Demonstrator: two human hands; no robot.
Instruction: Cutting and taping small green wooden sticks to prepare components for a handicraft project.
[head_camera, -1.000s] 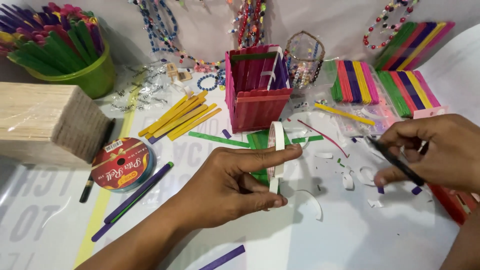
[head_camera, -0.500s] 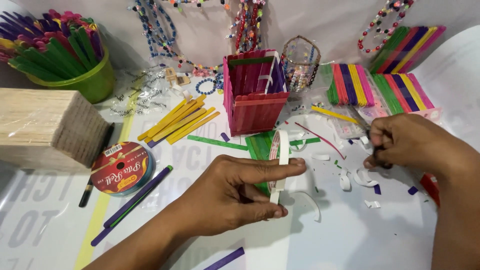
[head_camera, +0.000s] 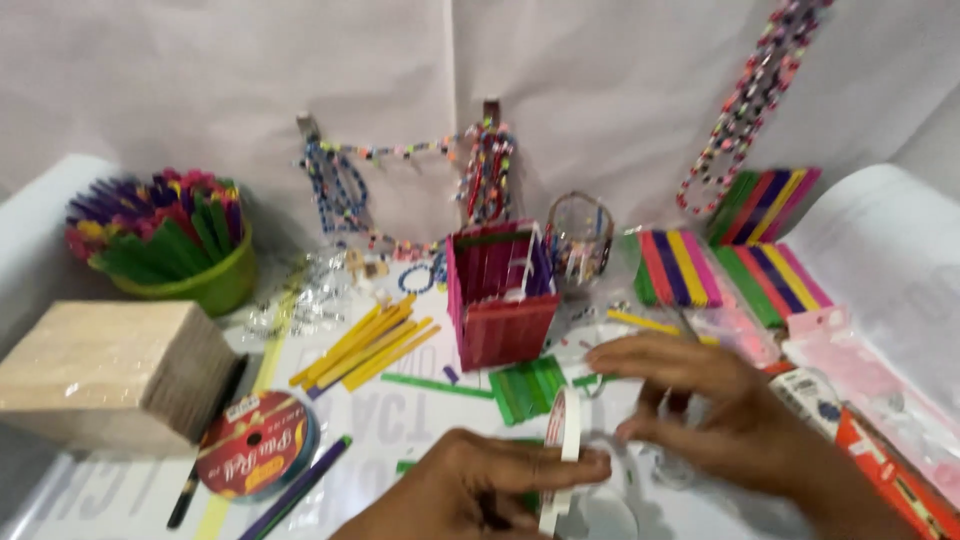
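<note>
White tape roll (head_camera: 562, 455) stands pinched in the left hand (head_camera: 480, 490), steadied so the right hand (head_camera: 720, 410), fingers curled, can reach its loose end.

Home craft table, coloured craft sticks (head_camera: 680, 268) in piles, bead strings (head_camera: 748, 105) hung on white cloth backdrop (head_camera: 250, 70), ribbon spool (head_camera: 255, 458)

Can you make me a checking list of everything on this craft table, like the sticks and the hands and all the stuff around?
Surface: white table, partly covered with printed sheets.
Job's things: roll of white tape, held on edge in the left hand.
Clutter: pink stick box, yellow sticks, green tub of sticks, wooden stick block, ribbon spool, flat coloured stick panels.
Grippers: right hand beside the tape roll; contents blurred.
Cables: nothing seen.
Surroundings: white backdrop with hanging bead strings.
</note>
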